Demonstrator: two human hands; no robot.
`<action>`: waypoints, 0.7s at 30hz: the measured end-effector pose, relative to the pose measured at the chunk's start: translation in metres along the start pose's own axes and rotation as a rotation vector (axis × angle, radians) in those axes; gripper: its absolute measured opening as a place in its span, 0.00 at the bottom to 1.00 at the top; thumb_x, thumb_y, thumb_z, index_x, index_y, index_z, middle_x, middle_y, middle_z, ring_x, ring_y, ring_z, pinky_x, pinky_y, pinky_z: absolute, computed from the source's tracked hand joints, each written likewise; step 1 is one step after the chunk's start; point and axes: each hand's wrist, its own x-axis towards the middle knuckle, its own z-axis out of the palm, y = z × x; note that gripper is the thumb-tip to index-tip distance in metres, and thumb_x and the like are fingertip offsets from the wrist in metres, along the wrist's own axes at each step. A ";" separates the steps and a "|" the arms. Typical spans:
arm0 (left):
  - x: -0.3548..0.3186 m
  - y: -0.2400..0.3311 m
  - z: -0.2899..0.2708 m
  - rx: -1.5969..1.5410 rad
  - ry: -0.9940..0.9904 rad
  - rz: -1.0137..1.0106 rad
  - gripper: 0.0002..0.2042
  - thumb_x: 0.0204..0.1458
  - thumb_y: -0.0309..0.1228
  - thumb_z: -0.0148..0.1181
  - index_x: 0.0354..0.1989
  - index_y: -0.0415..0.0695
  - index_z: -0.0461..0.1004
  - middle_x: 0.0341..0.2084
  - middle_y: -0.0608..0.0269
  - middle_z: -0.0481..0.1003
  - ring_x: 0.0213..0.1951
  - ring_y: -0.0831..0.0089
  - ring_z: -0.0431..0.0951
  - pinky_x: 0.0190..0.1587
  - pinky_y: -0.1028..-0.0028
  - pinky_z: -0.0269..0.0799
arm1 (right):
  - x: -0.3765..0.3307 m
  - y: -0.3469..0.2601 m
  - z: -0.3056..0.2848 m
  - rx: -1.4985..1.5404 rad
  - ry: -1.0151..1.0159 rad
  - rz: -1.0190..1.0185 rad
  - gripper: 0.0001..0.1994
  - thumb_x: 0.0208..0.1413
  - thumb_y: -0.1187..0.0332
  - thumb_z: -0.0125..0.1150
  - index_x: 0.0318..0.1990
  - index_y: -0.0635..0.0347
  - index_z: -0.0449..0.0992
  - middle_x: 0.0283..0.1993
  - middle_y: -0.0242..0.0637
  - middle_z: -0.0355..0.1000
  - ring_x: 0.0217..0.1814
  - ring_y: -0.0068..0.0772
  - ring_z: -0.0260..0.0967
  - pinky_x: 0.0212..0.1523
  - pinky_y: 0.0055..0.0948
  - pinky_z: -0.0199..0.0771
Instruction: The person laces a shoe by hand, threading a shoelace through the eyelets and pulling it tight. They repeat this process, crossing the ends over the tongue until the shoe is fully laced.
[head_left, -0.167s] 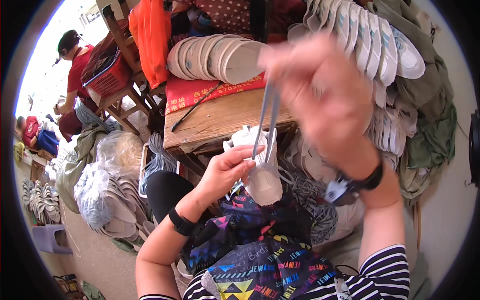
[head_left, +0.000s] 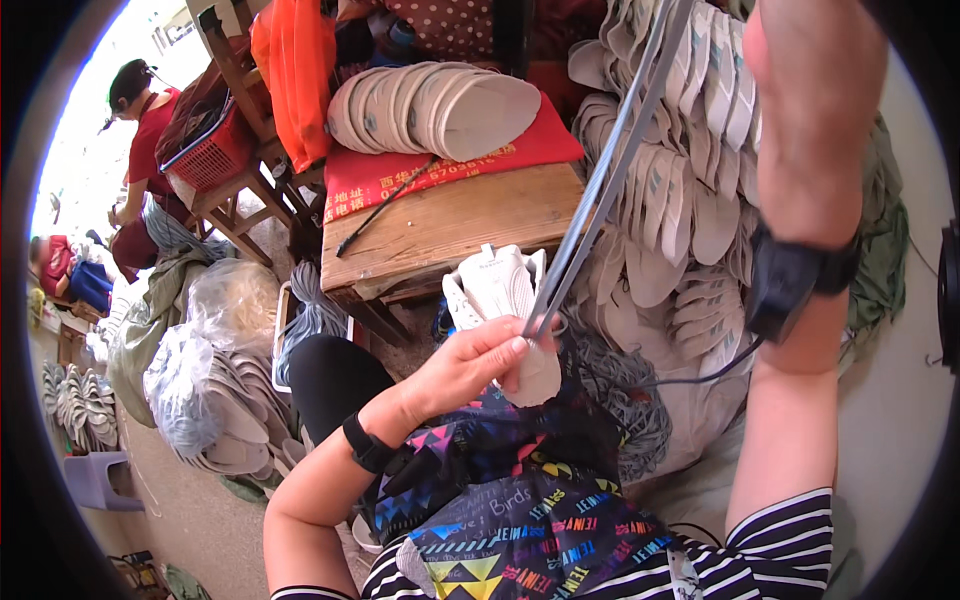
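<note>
Left grip [head_left: 472,365] pinching white sneaker [head_left: 500,285]; right grip [head_left: 815,95] mostly out of frame, can't tell. Grey-blue laces [head_left: 566,268] stretched up-right of left grip, hard yank could pop sneaker loose imo.

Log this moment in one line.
left hand: holding white shoe | right hand: raised, fingertips beyond frame | grey laces: running from left hand past top edge | pale shoe pieces: above wooden table

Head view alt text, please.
A person's left hand holds a white shoe upper above a patterned apron; grey-blue laces stretch up out of frame beside the blurred, raised right hand. A row of pale shoe pieces lies on red cloth.
</note>
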 end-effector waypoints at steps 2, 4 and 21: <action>-0.009 0.014 0.010 0.008 0.000 0.010 0.15 0.68 0.36 0.45 0.53 0.42 0.74 0.25 0.73 0.71 0.27 0.85 0.67 0.31 0.82 0.65 | 0.008 0.031 -0.008 -0.092 0.065 0.153 0.06 0.61 0.69 0.58 0.40 0.61 0.79 0.30 0.28 0.75 0.24 0.17 0.65 0.25 0.19 0.68; -0.016 0.055 0.021 0.028 -0.102 -0.064 0.14 0.67 0.36 0.47 0.44 0.40 0.76 0.21 0.76 0.66 0.24 0.87 0.62 0.27 0.82 0.59 | -0.005 0.038 -0.024 -0.189 -0.001 0.311 0.05 0.61 0.70 0.59 0.39 0.60 0.79 0.29 0.29 0.75 0.24 0.17 0.66 0.25 0.18 0.68; -0.043 -0.047 0.005 1.000 0.607 0.250 0.13 0.45 0.26 0.69 0.36 0.39 0.71 0.21 0.66 0.57 0.22 0.71 0.60 0.24 0.72 0.60 | -0.273 -0.033 0.015 0.223 -0.837 1.177 0.11 0.48 0.66 0.68 0.35 0.61 0.74 0.28 0.36 0.66 0.29 0.31 0.66 0.33 0.32 0.68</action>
